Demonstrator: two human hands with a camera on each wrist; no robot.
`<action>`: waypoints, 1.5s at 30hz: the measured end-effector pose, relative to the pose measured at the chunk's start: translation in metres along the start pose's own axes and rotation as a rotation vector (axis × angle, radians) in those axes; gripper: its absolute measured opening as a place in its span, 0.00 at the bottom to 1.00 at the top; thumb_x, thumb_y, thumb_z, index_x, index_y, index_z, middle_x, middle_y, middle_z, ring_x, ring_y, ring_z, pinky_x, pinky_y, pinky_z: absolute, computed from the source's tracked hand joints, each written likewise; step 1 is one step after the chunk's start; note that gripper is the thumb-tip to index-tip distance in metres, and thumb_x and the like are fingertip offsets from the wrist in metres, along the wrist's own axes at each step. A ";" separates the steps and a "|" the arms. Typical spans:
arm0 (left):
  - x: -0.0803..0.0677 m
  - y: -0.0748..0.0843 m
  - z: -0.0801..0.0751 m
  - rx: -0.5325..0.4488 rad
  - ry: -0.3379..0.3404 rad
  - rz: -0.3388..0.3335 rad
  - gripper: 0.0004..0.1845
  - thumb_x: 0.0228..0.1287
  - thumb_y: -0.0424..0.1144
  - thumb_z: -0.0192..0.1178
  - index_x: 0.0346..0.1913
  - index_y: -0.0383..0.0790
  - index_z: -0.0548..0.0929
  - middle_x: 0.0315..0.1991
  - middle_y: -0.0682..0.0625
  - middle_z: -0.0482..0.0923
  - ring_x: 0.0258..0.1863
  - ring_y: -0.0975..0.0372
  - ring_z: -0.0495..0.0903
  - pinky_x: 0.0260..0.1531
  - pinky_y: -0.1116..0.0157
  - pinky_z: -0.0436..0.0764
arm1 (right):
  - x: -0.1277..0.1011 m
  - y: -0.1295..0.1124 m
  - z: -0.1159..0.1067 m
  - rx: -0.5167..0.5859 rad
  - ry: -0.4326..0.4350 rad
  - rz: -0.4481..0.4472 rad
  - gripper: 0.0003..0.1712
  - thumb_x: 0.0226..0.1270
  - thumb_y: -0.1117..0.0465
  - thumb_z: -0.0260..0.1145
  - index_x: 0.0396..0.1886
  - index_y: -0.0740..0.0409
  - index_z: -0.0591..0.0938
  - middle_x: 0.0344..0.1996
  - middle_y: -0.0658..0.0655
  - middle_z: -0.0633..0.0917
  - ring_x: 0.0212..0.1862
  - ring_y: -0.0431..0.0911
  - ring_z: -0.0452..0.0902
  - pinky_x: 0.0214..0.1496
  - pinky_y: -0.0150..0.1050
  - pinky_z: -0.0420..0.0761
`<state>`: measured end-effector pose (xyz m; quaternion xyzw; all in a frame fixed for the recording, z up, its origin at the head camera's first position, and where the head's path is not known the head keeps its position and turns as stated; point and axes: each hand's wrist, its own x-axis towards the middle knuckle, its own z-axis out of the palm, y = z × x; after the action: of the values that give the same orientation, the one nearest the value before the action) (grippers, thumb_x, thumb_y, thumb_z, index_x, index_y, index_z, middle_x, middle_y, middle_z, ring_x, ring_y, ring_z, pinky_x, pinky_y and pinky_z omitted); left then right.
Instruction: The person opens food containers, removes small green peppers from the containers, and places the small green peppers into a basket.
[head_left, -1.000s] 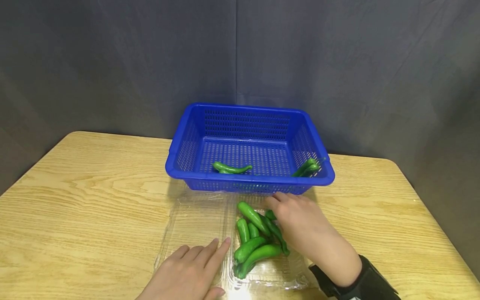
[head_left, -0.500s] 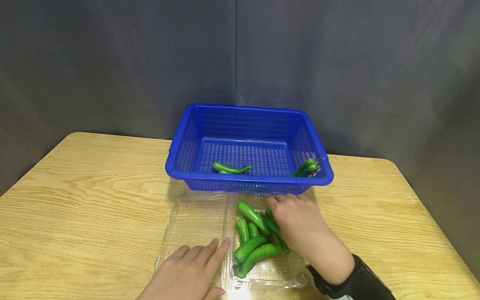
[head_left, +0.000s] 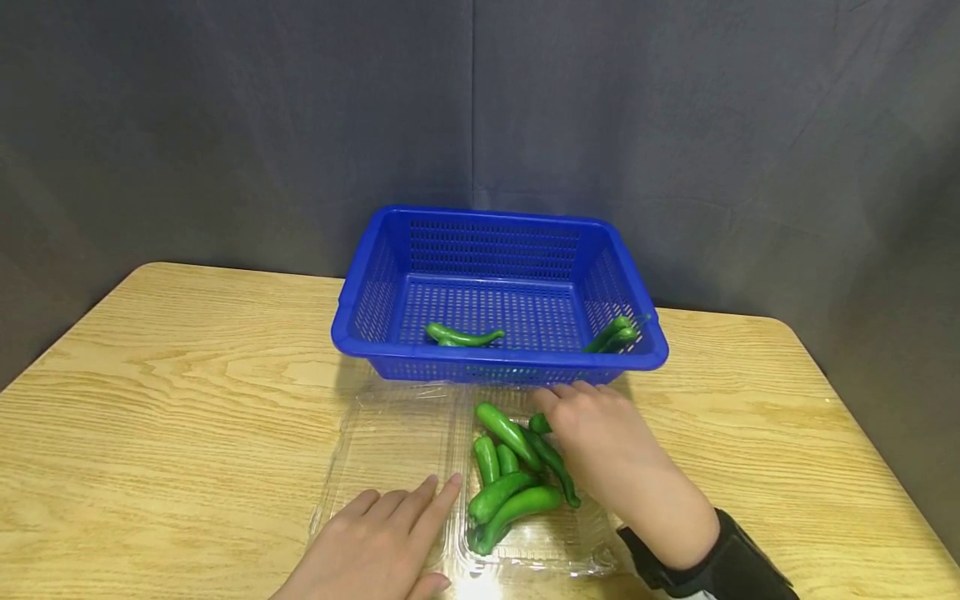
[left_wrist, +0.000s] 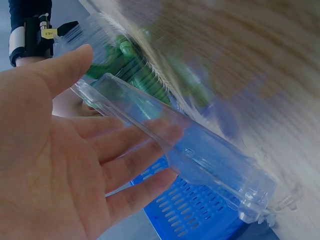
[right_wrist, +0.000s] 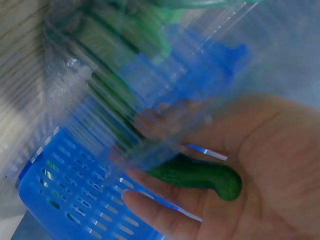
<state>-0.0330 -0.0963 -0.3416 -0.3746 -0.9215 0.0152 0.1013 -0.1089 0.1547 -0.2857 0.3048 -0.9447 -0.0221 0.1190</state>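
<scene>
Head view first: left hand (head_left: 375,546) flat, fingers straight, pressing on the empty half of the clear plastic clamshell tray (head_left: 390,450); holding nothing, just pinning it to the pale wooden table (head_left: 150,400); right hand (head_left: 600,437) over the far edge of the filled half, fingers bent onto one small green pepper (head_left: 540,425); right wrist view confirms it, green pepper (right_wrist: 200,175) lying across the fingers (right_wrist: 165,212) behind the clear wall, though thumb closure cannot be made out; pile of loose green peppers (head_left: 513,483) beside the hand, in the tray; blue perforated plastic basket (head_left: 498,292) just beyond, three peppers already inside. Risk from here, as a judgement: loose hold, smooth skin, so a slip back into the pile; flimsy tray lifting or skidding if the left-hand pressure eases; knuckles catching the basket's near rim.
</scene>
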 end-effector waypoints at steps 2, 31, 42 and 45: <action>0.000 0.000 0.000 0.002 -0.001 0.002 0.40 0.65 0.60 0.57 0.72 0.36 0.67 0.59 0.44 0.79 0.51 0.54 0.82 0.47 0.58 0.81 | 0.000 0.002 -0.001 0.005 0.013 0.003 0.18 0.50 0.72 0.73 0.41 0.58 0.82 0.30 0.53 0.84 0.33 0.50 0.80 0.36 0.45 0.80; 0.000 -0.001 0.003 0.016 0.021 0.010 0.40 0.65 0.61 0.57 0.71 0.37 0.68 0.59 0.44 0.79 0.50 0.54 0.82 0.47 0.58 0.81 | 0.000 0.005 -0.016 0.032 0.177 -0.035 0.22 0.48 0.78 0.70 0.43 0.56 0.85 0.37 0.52 0.86 0.42 0.50 0.84 0.44 0.47 0.82; 0.000 -0.001 0.002 0.013 0.008 0.006 0.40 0.65 0.61 0.57 0.71 0.37 0.68 0.59 0.44 0.79 0.50 0.54 0.82 0.46 0.58 0.81 | 0.002 0.006 -0.016 0.117 0.295 -0.079 0.17 0.54 0.75 0.71 0.41 0.55 0.85 0.37 0.50 0.86 0.42 0.49 0.84 0.48 0.46 0.82; 0.001 -0.001 0.002 0.002 -0.013 -0.003 0.40 0.65 0.60 0.57 0.72 0.37 0.68 0.60 0.44 0.79 0.50 0.54 0.82 0.46 0.57 0.81 | 0.003 0.006 -0.017 0.131 0.313 -0.083 0.17 0.54 0.75 0.70 0.41 0.54 0.86 0.36 0.49 0.86 0.40 0.49 0.84 0.47 0.46 0.82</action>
<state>-0.0343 -0.0961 -0.3432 -0.3732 -0.9226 0.0182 0.0959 -0.1105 0.1584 -0.2680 0.3504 -0.9006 0.0825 0.2434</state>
